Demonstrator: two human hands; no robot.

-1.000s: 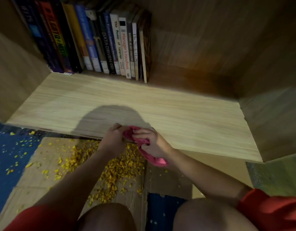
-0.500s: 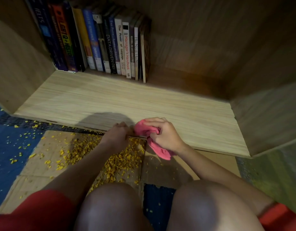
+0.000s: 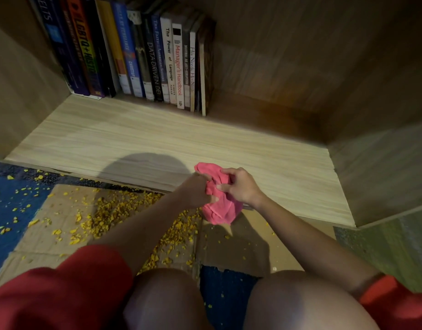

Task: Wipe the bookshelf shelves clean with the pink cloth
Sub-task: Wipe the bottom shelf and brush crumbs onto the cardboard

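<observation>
The pink cloth (image 3: 219, 206) is bunched up over the front edge of the light wooden shelf (image 3: 138, 141), partly hanging below it. My left hand (image 3: 196, 189) grips the cloth from the left. My right hand (image 3: 240, 186) grips it from the right, fingers curled into the folds. Both hands sit at the shelf's front edge, right of centre.
A row of upright books (image 3: 138, 53) stands at the shelf's back left. Dark wooden side walls (image 3: 381, 163) close in the shelf. Yellow crumbs (image 3: 105, 210) lie scattered on cardboard (image 3: 248, 244) and blue carpet (image 3: 12, 201) below. My knees fill the foreground.
Both hands with the cloth have shifted to the right along the shelf's front edge. More of the cloth now hangs bunched between them.
</observation>
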